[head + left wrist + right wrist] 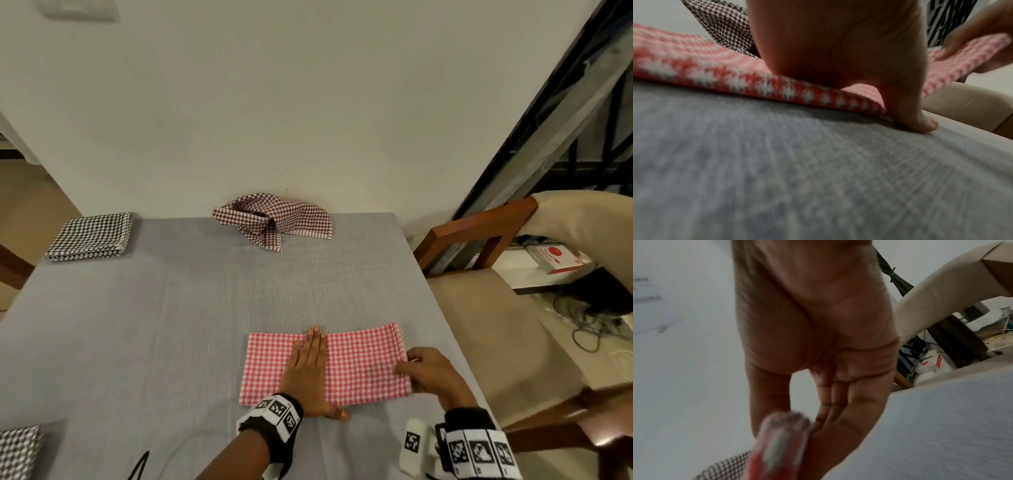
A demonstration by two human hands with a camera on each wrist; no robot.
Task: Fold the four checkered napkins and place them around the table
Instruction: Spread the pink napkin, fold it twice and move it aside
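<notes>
Head view shows a pink checkered napkin [363, 363] lying in a folded strip on the grey worktop [171, 325], near its right edge. The left hand [308, 373] lies flat across the middle of this napkin, fingers straight and together, thumb tip on the cloth of the worktop just beside the napkin's near edge. The right hand [435, 377] pinches the napkin's right end between thumb and fingers. Beyond the pink napkin, at the worktop's far edge, sits a crumpled brown checkered napkin [274, 219]. A folded black checkered napkin [90, 236] rests far left of it; another black checkered napkin [19, 448] lies near left.
</notes>
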